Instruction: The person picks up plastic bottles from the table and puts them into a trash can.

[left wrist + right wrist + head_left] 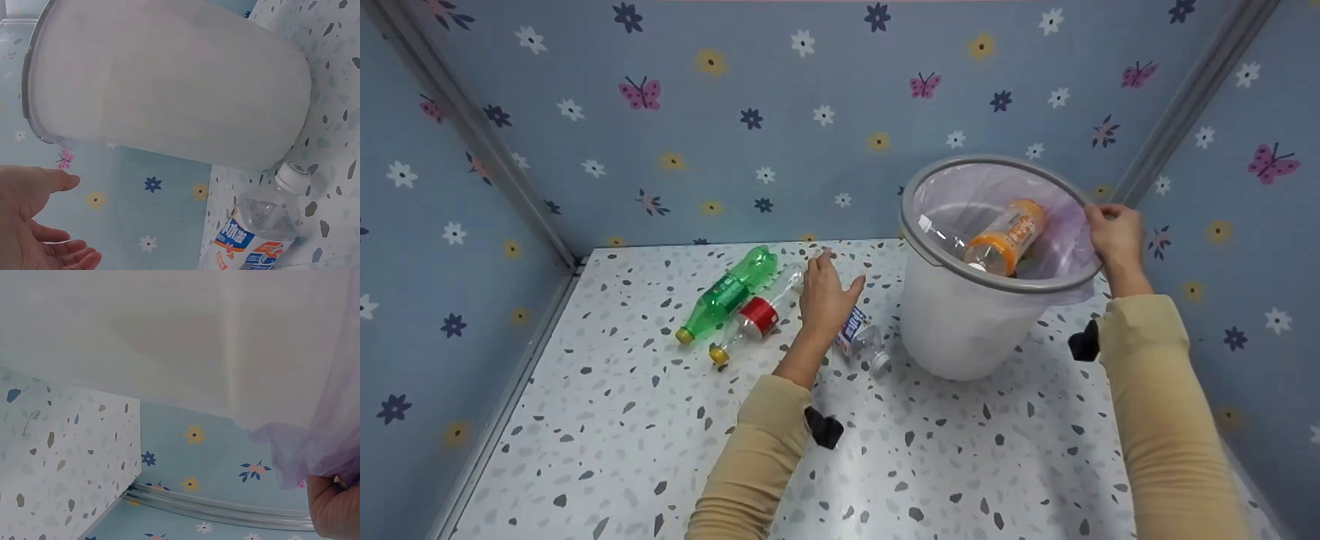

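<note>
My right hand grips the grey rim of a white trash bin at its right side, fingers over the purple bag that lines it. In the right wrist view the bag's edge hangs down beside the hand. My left hand, empty with fingers loosely extended and thumb apart, is over the table left of the bin. Beneath and beside it lies a clear plastic bottle with a white cap and a blue, orange and white label, partly hidden by the hand in the head view.
Left of that hand lie a clear bottle with a red label and a green bottle, both yellow-capped. Inside the bin are an orange-labelled bottle and other clear plastic. Flowered panels wall the speckled table at back and sides.
</note>
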`<state>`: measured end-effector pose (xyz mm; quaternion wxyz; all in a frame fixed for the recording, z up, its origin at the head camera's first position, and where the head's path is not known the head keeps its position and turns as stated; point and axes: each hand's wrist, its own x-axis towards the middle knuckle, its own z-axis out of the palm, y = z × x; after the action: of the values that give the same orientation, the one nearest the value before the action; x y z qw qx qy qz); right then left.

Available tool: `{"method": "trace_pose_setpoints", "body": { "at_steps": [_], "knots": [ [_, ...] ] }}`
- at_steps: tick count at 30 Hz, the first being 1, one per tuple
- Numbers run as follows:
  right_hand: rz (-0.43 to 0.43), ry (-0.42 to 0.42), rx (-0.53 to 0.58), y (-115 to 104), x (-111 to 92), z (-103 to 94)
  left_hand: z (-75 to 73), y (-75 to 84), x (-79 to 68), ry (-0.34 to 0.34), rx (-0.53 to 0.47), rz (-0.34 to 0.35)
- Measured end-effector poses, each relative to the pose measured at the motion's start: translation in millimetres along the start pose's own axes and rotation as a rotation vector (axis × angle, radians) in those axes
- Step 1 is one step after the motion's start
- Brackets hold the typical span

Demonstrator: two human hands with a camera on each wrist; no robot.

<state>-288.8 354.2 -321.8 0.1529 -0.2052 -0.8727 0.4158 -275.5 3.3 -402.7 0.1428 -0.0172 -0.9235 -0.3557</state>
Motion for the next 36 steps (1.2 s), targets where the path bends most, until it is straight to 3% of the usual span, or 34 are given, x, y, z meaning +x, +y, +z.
{"method": "trace_pose_setpoints", "body": {
  "at_steps": [10,25,28,31,34,36],
  "knots": [
    [-0.002,-0.004,-0.012,0.1,0.9,0.0,24.7,-23.0,-6.3,-0.053,-0.018,-0.108],
    [0.014,-0.013,-0.01,-0.2,-0.7,-0.2,57.0,-43.2,-14.1,-0.12,-0.155,-0.394],
    [0.013,-0.013,-0.01,-0.1,-0.9,-0.5,67.4,-51.3,-13.9,-0.121,-0.189,-0.418],
    [0.011,-0.016,-0.01,-0.5,-1.2,-0.9,110.3,-83.8,-2.7,-0.074,-0.165,-0.394],
    [0.008,-0.012,-0.013,-0.8,-0.9,-1.1,166.7,-127.1,13.5,-0.023,-0.095,-0.36],
    [0.008,-0.013,-0.014,-0.9,-0.7,-1.1,187.7,-143.3,21.0,-0.053,-0.099,-0.378]
  ]
}}
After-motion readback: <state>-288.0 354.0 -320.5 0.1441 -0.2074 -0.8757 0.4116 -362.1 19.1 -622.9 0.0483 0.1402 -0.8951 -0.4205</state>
